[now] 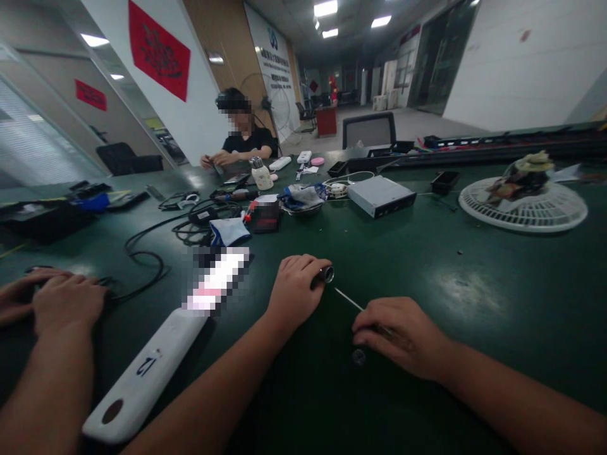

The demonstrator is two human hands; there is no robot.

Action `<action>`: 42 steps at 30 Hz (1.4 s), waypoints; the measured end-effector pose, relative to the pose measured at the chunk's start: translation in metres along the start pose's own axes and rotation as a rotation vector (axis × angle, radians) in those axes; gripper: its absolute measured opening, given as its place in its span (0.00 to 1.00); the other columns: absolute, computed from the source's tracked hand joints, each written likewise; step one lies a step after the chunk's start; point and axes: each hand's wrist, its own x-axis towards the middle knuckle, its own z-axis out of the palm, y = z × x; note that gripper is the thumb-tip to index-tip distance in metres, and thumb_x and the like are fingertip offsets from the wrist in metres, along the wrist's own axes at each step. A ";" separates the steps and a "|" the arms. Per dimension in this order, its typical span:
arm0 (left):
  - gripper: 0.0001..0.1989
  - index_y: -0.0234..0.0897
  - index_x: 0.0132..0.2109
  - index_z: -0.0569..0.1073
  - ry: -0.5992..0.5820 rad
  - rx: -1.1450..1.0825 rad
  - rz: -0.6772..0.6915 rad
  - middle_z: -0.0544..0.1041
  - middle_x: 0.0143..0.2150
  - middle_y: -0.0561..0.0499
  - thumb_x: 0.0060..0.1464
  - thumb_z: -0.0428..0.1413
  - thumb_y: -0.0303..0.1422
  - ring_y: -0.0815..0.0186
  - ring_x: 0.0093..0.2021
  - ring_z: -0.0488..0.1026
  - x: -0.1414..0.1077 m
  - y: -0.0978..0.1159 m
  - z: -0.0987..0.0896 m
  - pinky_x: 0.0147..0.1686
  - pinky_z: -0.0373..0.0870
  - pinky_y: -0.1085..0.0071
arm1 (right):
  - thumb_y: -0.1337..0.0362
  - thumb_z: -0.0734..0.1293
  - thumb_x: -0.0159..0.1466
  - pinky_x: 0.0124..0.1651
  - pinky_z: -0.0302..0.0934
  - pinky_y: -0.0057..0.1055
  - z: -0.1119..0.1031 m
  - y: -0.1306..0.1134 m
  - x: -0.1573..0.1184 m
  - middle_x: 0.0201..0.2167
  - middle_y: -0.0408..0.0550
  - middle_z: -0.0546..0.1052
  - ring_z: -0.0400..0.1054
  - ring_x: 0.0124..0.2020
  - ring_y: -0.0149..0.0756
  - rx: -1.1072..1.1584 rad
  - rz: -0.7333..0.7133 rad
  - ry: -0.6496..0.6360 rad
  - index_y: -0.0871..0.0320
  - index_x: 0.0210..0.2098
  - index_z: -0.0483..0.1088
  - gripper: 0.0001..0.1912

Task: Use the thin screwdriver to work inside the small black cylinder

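My left hand (296, 289) is wrapped round a small dark cylindrical piece (327, 274), whose round, metallic-looking open end faces right. In my right hand (403, 335) is a thin tool with a slim metal shaft (349, 299); its handle is mostly hidden by the fingers. The shaft's tip points up and left, a short way from the cylinder's end and apart from it. A small round dark, clear-looking part (359, 357) lies on the green table (427, 265) just below my right fingers.
At the left lies a white long-handled device (147, 373); beyond it, another person's hands (69, 297). Farther back are black cables (161, 253), a grey box (382, 194), a white fan grille (524, 205) and a bottle (262, 174). A person (246, 140) sits across the table.
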 end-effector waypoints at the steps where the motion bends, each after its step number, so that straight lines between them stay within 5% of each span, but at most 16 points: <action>1: 0.19 0.43 0.54 0.75 -0.004 0.002 -0.029 0.77 0.47 0.49 0.57 0.60 0.23 0.55 0.49 0.73 -0.001 -0.001 0.001 0.53 0.66 0.54 | 0.61 0.69 0.68 0.33 0.62 0.31 0.001 -0.002 0.001 0.30 0.44 0.78 0.71 0.30 0.33 -0.026 -0.030 -0.064 0.57 0.40 0.73 0.05; 6: 0.19 0.42 0.57 0.71 -0.035 -0.044 -0.091 0.75 0.49 0.48 0.60 0.58 0.25 0.55 0.50 0.72 -0.001 -0.003 0.005 0.50 0.70 0.55 | 0.70 0.66 0.67 0.37 0.64 0.33 0.008 -0.003 0.004 0.33 0.46 0.78 0.71 0.35 0.36 -0.101 -0.095 -0.205 0.56 0.38 0.71 0.03; 15: 0.19 0.39 0.57 0.69 -0.033 -0.099 -0.050 0.77 0.51 0.47 0.60 0.58 0.24 0.56 0.50 0.74 0.000 -0.004 0.009 0.51 0.72 0.55 | 0.69 0.69 0.67 0.42 0.70 0.34 0.003 0.012 0.000 0.39 0.46 0.81 0.77 0.39 0.36 0.071 0.175 0.219 0.54 0.36 0.69 0.05; 20: 0.20 0.38 0.55 0.70 -0.067 -0.116 -0.006 0.78 0.48 0.47 0.56 0.61 0.23 0.56 0.47 0.75 -0.001 -0.002 0.007 0.49 0.72 0.56 | 0.70 0.69 0.65 0.43 0.71 0.36 0.002 0.010 0.003 0.39 0.46 0.81 0.78 0.41 0.38 0.078 0.274 0.328 0.54 0.33 0.65 0.09; 25: 0.13 0.39 0.46 0.72 -0.129 -0.171 0.163 0.79 0.42 0.50 0.54 0.61 0.24 0.58 0.43 0.75 -0.001 0.002 0.002 0.44 0.71 0.61 | 0.69 0.69 0.64 0.44 0.71 0.37 0.003 0.010 0.002 0.40 0.47 0.81 0.78 0.41 0.39 0.056 0.270 0.319 0.53 0.34 0.66 0.08; 30: 0.11 0.39 0.48 0.72 -0.209 -0.185 0.318 0.79 0.41 0.50 0.57 0.61 0.29 0.61 0.41 0.76 -0.004 0.008 0.000 0.42 0.70 0.64 | 0.69 0.69 0.66 0.44 0.70 0.36 0.004 0.009 0.002 0.39 0.47 0.80 0.77 0.41 0.39 0.039 0.251 0.315 0.53 0.34 0.65 0.07; 42: 0.11 0.38 0.49 0.71 -0.209 -0.177 0.350 0.80 0.43 0.49 0.60 0.61 0.30 0.61 0.42 0.78 -0.004 0.007 -0.001 0.42 0.71 0.65 | 0.63 0.71 0.65 0.34 0.64 0.32 0.001 0.008 0.006 0.31 0.43 0.78 0.73 0.30 0.35 -0.035 0.440 0.278 0.55 0.34 0.70 0.05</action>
